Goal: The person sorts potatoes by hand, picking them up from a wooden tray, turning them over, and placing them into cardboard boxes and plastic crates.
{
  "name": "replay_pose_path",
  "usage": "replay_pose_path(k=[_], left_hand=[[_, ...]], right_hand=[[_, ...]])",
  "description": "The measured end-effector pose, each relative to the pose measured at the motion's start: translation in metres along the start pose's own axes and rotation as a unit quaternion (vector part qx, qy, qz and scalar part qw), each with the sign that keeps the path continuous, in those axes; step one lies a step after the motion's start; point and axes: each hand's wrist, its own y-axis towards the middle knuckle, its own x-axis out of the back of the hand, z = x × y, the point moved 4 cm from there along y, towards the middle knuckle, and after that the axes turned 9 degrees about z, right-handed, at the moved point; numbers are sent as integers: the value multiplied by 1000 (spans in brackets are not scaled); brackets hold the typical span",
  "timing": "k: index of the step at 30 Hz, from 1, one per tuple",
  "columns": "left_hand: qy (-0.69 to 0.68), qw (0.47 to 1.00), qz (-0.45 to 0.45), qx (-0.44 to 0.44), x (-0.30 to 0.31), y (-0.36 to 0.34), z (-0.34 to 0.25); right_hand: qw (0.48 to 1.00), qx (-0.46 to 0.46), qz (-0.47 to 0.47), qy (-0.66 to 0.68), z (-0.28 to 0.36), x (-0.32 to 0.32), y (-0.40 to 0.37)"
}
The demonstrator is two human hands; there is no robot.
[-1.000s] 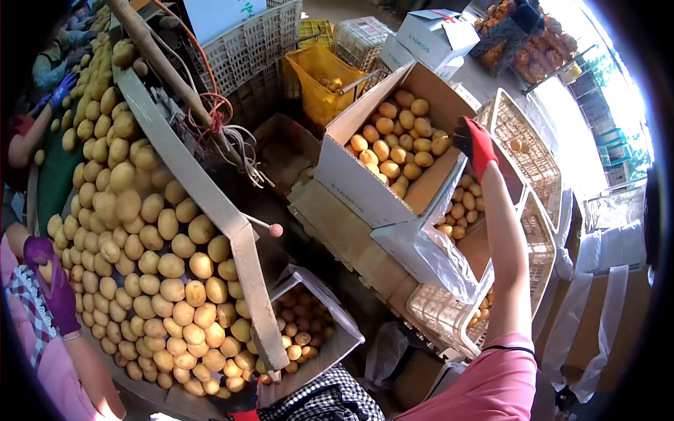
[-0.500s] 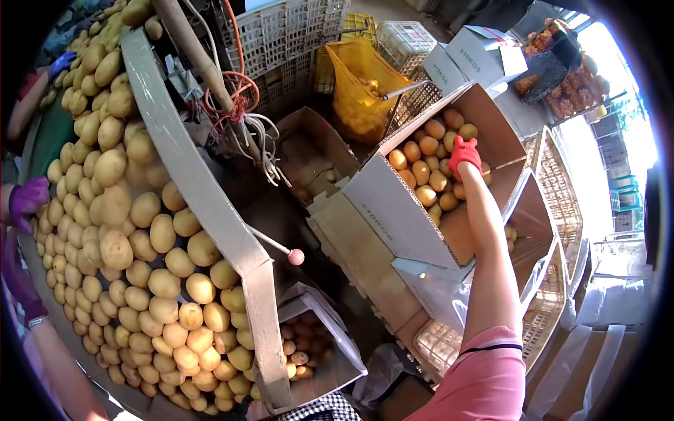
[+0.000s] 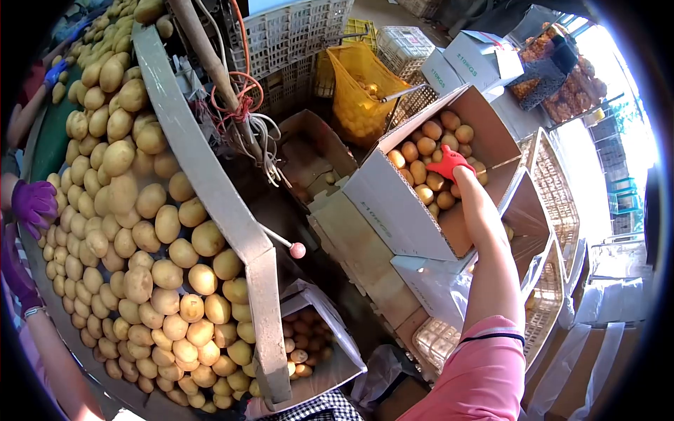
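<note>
My right hand [image 3: 449, 163], in a red glove, reaches into an open cardboard box [image 3: 400, 210] of round, yellow-brown potatoes. Its thumb stands apart and its fingers lie stretched across the potatoes [image 3: 425, 146], with nothing visibly gripped. The box is tilted, with a bare patch of cardboard at its near end. My left hand is out of view. To the left, a large heap of potatoes [image 3: 168, 302] lies behind a curved grey metal rim [image 3: 203, 161].
Co-workers' purple-gloved hand [image 3: 34, 205] and blue-gloved hand [image 3: 56, 72] are at the heap's far side. A rod with a pink knob [image 3: 298, 250] juts from the rim. Below is another potato box [image 3: 344, 354]; a yellow mesh bag [image 3: 361, 105] stands behind.
My right hand has moved left and slightly down inside the box, its fingers now pointing left. The purple-gloved hand has shifted slightly, and some potatoes on the heap have moved.
</note>
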Motion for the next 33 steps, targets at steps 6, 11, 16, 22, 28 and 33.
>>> replay_pose_path(k=[6, 11, 16, 22, 28, 33], left_hand=[[9, 1000, -12, 10, 11, -2, 13], [5, 1000, -8, 20, 1, -4, 9], [3, 1000, 0, 17, -4, 2, 6], [2, 1000, -10, 15, -7, 0, 12], [1, 1000, -10, 7, -12, 2, 20], [-4, 1000, -16, 9, -16, -2, 22]], right_hand=[[953, -29, -2, 303, 28, 26, -105], [891, -59, -21, 450, 40, 29, -168], [870, -78, -25, 487, 52, 30, -189], [857, -86, -31, 507, 57, 31, -196], [850, -76, -46, 519, 68, 26, -203], [817, -140, -26, 558, 60, 29, -201]])
